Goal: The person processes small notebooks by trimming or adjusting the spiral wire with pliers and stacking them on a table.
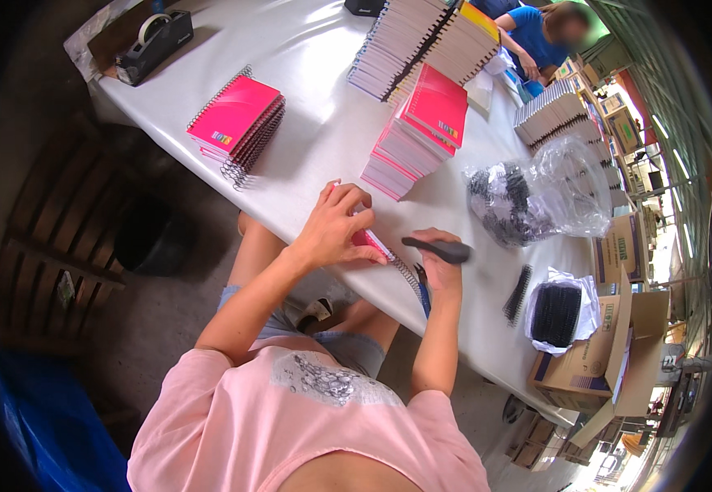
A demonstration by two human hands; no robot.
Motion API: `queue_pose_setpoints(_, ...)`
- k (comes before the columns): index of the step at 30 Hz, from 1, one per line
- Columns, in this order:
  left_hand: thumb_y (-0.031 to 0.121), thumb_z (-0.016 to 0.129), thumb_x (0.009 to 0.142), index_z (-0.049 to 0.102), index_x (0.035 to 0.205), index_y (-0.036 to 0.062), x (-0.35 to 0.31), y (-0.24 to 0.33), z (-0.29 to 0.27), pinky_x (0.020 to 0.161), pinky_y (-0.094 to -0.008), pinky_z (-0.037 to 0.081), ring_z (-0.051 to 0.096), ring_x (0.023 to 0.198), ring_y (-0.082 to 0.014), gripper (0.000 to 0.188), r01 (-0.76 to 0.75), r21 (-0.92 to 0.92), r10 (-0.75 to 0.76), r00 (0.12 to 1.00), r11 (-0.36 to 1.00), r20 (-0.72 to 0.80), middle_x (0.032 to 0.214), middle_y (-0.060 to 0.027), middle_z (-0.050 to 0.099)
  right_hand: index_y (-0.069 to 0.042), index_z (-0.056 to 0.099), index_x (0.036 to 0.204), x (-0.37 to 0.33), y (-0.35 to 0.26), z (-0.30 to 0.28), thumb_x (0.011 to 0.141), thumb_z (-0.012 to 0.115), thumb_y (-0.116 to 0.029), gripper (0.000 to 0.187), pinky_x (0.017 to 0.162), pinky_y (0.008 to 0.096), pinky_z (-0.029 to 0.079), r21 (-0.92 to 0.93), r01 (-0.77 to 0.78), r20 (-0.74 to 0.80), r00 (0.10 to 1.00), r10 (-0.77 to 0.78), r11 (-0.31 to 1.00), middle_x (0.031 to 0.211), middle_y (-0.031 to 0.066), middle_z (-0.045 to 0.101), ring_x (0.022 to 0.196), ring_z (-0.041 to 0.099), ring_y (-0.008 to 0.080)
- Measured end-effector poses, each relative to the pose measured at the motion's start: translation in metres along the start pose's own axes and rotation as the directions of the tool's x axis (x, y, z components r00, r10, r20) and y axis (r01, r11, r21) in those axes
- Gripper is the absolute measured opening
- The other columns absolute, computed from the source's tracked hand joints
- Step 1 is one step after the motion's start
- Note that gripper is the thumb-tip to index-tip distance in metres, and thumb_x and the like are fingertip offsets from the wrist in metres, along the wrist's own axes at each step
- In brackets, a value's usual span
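The left hand (341,223), nearly closed, pinches a thin pink notebook (367,239); beside its thumb a springy coil (406,273) runs toward the right hand (443,269), curled around a smooth black tool (449,251). Beyond, glossy-covered notebooks (436,105) are stacked.

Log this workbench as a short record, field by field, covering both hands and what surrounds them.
Left hand: gripping a small pink notebook
Right hand: holding a black-handled tool; exact kind unclear
Coil: extends from the notebook toward the right hand
Surface: white-covered table
Left side: spiral-bound pink notebook stack; black tape dispenser
Ahead: taller pink-covered stack
Right side: clear plastic bag with dark contents; open cardboard box
Far side: person in blue
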State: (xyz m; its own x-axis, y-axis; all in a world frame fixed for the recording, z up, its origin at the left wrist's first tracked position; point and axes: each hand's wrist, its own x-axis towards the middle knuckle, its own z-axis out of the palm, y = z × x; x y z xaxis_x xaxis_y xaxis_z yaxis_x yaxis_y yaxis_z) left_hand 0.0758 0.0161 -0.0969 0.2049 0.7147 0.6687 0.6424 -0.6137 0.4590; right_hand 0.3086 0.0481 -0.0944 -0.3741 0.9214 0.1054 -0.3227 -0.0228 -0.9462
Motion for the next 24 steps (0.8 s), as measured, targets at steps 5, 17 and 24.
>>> queue_pose_setpoints(5,0.058,0.072,0.057,0.055,0.075,0.0071,0.004,-0.003,0.0,0.097,-0.0539,0.029,0.046,0.104,-0.0299,0.057,0.019,-0.072,-0.015,0.999,0.997,0.047,0.099,-0.009,0.05,0.003,0.069,0.086,0.005,-0.01,0.013,0.071,0.06,0.006,0.018,0.077,0.0279,0.05,-0.668,-0.167,-0.132,0.986,0.106,0.725,0.087,0.015,0.067,0.079,0.064,0.0188)
queue_pose_setpoints(17,0.053,0.077,0.054,0.054,0.071,0.0058,0.006,-0.004,-0.002,0.091,-0.0477,0.037,0.045,0.106,-0.0326,0.056,0.081,-0.086,-0.074,0.994,0.993,0.084,0.105,-0.0102,0.051,-0.002,0.071,0.093,0.006,-0.018,0.034,0.068,0.061,0.01,0.029,0.075,0.0255,0.049,-0.749,0.036,0.097,0.994,0.055,0.662,0.09,0.0104,0.069,0.081,0.065,0.0139)
queue_pose_setpoints(24,0.044,0.087,0.04,0.051,0.07,0.0036,0.008,-0.015,0.015,0.09,-0.0451,0.038,0.041,0.108,-0.0366,0.062,0.161,-0.276,-0.191,0.978,0.948,-0.087,0.117,-0.0197,0.037,-0.005,0.072,0.093,0.015,-0.01,0.028,0.066,0.06,0.007,0.031,0.073,0.0245,0.049,-0.828,0.093,0.012,0.989,-0.148,0.553,0.087,0.0062,0.07,0.077,0.064,0.0139)
